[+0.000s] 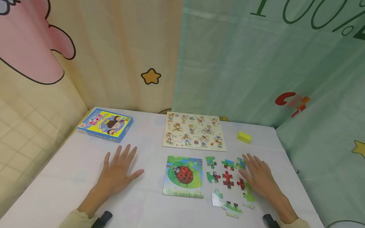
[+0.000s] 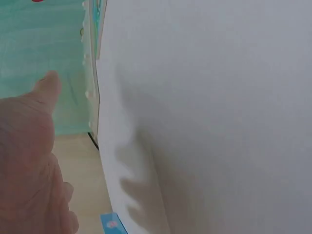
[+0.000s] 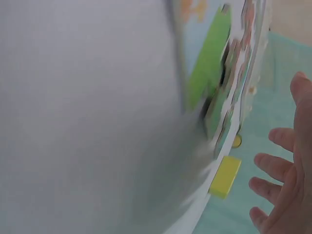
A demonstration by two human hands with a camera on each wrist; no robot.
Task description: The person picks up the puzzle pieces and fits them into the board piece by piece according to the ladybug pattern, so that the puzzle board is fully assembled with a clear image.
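Note:
My left hand (image 1: 117, 173) is spread with straight fingers over the white table, left of the ladybug picture board (image 1: 183, 175), and holds nothing. On the right, my right hand (image 1: 260, 176) has its fingers extended beside the loose jigsaw pieces (image 1: 227, 179). It partly covers the right-hand ones, such as the green piece (image 1: 249, 193); I cannot tell whether it touches them. The pieces show red, black and green parts. In the right wrist view, a blurred piece (image 3: 207, 63) lies near that hand, whose fingers hold nothing.
Behind the ladybug board lies a wooden board (image 1: 194, 131) with small printed figures. A blue and yellow box (image 1: 106, 124) sits at the back left. Towards the back right is a yellow block (image 1: 244, 137). Printed curtains (image 1: 228, 63) hang behind the table.

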